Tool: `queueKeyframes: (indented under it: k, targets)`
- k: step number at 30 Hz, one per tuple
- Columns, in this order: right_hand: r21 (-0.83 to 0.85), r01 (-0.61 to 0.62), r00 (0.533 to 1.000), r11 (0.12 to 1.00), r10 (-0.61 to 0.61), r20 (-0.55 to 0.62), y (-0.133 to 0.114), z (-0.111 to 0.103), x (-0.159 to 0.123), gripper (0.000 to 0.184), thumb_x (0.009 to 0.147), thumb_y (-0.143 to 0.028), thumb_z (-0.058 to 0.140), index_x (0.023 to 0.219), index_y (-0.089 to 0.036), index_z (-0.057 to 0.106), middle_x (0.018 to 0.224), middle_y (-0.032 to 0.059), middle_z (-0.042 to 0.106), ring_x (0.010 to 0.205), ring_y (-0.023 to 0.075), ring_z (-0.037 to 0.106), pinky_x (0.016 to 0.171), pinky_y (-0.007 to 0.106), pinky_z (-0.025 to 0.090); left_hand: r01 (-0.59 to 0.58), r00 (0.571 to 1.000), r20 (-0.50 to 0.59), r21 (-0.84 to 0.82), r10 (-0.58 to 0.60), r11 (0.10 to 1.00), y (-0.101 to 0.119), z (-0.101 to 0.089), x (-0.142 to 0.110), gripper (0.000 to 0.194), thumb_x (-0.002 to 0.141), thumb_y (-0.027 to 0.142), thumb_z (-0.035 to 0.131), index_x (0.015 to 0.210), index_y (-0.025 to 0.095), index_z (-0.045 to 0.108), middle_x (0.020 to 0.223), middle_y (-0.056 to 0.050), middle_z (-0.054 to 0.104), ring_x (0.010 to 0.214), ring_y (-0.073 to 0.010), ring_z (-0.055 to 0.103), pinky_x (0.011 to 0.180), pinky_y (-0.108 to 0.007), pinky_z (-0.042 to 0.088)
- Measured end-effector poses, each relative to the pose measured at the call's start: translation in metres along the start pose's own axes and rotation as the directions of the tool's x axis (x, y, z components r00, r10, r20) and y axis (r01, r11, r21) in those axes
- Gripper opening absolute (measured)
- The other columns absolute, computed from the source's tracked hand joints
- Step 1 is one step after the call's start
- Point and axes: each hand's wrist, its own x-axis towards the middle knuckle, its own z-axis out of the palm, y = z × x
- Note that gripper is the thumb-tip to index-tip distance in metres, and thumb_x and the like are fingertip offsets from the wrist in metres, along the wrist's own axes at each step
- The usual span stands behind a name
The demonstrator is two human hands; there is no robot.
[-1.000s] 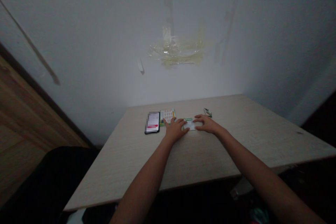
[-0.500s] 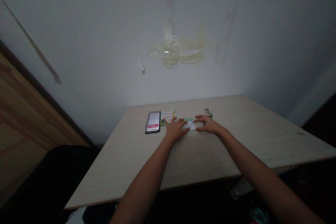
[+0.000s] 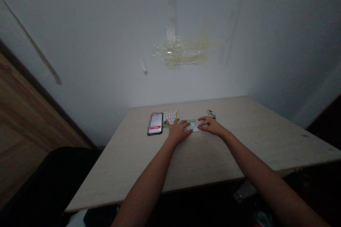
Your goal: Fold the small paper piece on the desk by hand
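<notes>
A small green-and-white printed paper (image 3: 193,126) lies flat on the table between my hands. My left hand (image 3: 178,132) rests with spread fingers over its left side, and its other fingers touch a larger printed leaflet (image 3: 170,115) with rows of coloured pictures. At the paper's right edge is my right hand (image 3: 210,126), its thumb and fingers drawn near each other but still apart. Whether its fingertips press on the paper is too small to tell. Left of the leaflet lies a phone (image 3: 155,124) with its screen lit.
A small folded dark-and-white scrap (image 3: 211,114) lies behind my right hand. The pale wooden table (image 3: 207,159) meets a wall (image 3: 112,42) with old clear tape (image 3: 183,53) on it. A black object (image 3: 66,166) stands at the left.
My right thumb has moved up toward the fingers, narrowing the gap at the paper's right edge. My left hand, the paper and the phone stay in place.
</notes>
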Motion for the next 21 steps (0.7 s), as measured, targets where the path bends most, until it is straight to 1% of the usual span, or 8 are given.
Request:
queueKeyframes:
  k: [4,7,14,21]
  targets:
    - [-0.011,-0.006,1.000,1.000,0.006,-0.012,-0.003,0.000,0.000,0.019,0.080,-0.040,0.069,0.084,-0.024,0.080,0.124,0.0096,0.067,0.115,0.0272,0.061,0.107,0.048,0.041,-0.002,1.000,-0.003,0.002,0.002,1.000,-0.001,0.001,0.000,0.047,0.090,0.064,0.045,0.130,0.044,0.057,0.144,0.002,0.055,0.139,-0.0386,0.033,0.101,-0.086,-0.001]
    - [-0.039,-0.001,1.000,0.999,0.001,-0.022,-0.003,0.000,0.000,0.019,0.082,-0.038,0.067,0.087,-0.024,0.080,0.124,0.0101,0.067,0.113,0.0266,0.061,0.106,0.047,0.042,0.001,1.000,-0.011,0.005,-0.001,1.000,0.000,0.002,0.000,0.046,0.090,0.064,0.044,0.130,0.045,0.057,0.144,0.003,0.055,0.139,-0.0382,0.033,0.102,-0.085,-0.001]
    - [-0.135,0.017,0.998,0.991,-0.025,-0.055,0.004,0.007,0.006,0.018,0.087,-0.032,0.064,0.092,-0.023,0.079,0.118,0.0110,0.069,0.108,0.0253,0.064,0.102,0.045,0.045,-0.002,1.000,-0.020,-0.023,0.002,1.000,0.000,0.000,0.000,0.045,0.089,0.064,0.048,0.128,0.044,0.058,0.143,0.002,0.056,0.138,-0.0372,0.034,0.102,-0.085,-0.003]
    - [-0.205,-0.030,0.996,0.978,0.011,-0.092,0.007,0.013,0.014,0.023,0.090,-0.036,0.061,0.096,-0.023,0.078,0.118,0.0106,0.068,0.109,0.0249,0.063,0.102,0.044,0.046,0.009,1.000,-0.007,-0.025,-0.009,1.000,0.001,-0.001,0.001,0.045,0.088,0.064,0.048,0.128,0.044,0.059,0.142,0.001,0.056,0.138,-0.0383,0.034,0.103,-0.084,-0.003]
